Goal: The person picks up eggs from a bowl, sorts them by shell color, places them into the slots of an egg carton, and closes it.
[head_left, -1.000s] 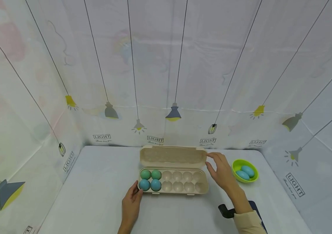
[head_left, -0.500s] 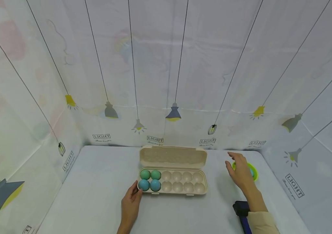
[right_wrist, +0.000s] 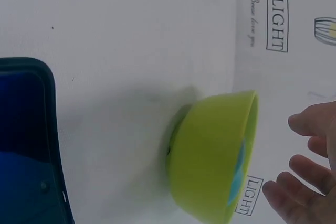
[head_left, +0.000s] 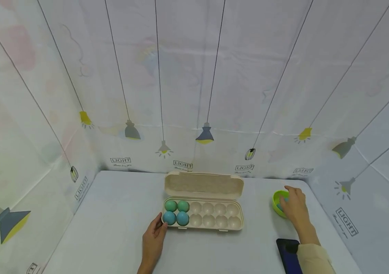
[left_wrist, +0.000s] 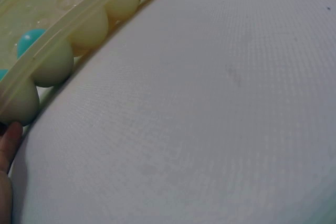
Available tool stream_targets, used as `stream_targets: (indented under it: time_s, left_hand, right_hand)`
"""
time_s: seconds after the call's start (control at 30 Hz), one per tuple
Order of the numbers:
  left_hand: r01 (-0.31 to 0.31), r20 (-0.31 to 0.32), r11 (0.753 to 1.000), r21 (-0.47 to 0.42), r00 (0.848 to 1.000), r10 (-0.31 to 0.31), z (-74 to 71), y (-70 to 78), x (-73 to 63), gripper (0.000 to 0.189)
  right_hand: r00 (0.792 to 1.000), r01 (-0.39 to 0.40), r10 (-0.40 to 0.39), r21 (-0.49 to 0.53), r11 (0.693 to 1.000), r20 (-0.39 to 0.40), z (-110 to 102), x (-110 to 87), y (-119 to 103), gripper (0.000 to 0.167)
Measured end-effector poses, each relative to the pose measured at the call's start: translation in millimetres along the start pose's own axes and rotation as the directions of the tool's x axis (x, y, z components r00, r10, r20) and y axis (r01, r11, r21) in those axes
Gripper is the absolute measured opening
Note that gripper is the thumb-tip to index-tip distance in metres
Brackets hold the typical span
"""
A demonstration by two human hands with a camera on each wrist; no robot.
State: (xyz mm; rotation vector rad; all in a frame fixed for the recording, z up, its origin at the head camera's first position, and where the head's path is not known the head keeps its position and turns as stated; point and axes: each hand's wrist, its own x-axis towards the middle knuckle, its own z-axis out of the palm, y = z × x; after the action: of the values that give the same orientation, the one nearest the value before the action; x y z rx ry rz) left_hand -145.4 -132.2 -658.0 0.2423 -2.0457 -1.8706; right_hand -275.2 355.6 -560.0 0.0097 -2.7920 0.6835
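In the head view my left hand (head_left: 154,240) grips the left end of an open cream egg carton (head_left: 204,185), thumb at its front corner. Two green eggs (head_left: 171,206) sit in the back row at the left, with two blue eggs (head_left: 182,218) in front of them. The other cups hold nothing. My right hand (head_left: 296,207) hovers over a lime-green bowl (head_left: 276,203), its fingers spread and partly hiding the blue eggs inside. From the right wrist view, a blue egg (right_wrist: 238,174) shows past the rim, with the fingertips (right_wrist: 300,123) apart from it.
A dark phone-like slab (head_left: 287,253) lies on the white table (head_left: 119,213) beneath the right forearm. Behind the table hangs a pale cloth backdrop (head_left: 194,83) printed with lamps. The raised carton lid stands at the table's back edge.
My right hand has left the right end of the carton lid and moved right to above the bowl. The left hand stays on the carton.
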Motion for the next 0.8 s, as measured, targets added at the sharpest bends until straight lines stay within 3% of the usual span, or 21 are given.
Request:
stream_targets:
  time_s: [0.3, 0.67, 0.8]
  left_hand:
    - [0.022, -0.001, 1.000, 0.004, 1.000, -0.022, -0.6, 2.1, -0.1, 0.049]
    - [0.022, -0.002, 1.000, 0.010, 1.000, -0.022, 0.3, -1.9, 1.1, 0.048]
    - [0.053, -0.013, 0.998, 0.030, 0.999, -0.052, 1.2, 10.6, -0.9, 0.046]
  right_hand:
    - [0.992, -0.083, 0.090, -0.073, 0.994, 0.093, 6.6, 4.2, 17.5, 0.045]
    - [0.961, -0.155, 0.181, -0.136, 0.979, 0.207, 8.1, 14.7, 26.3, 0.048]
    - [0.952, -0.179, 0.204, -0.130, 0.975, 0.226, 9.5, 20.0, 25.1, 0.050]
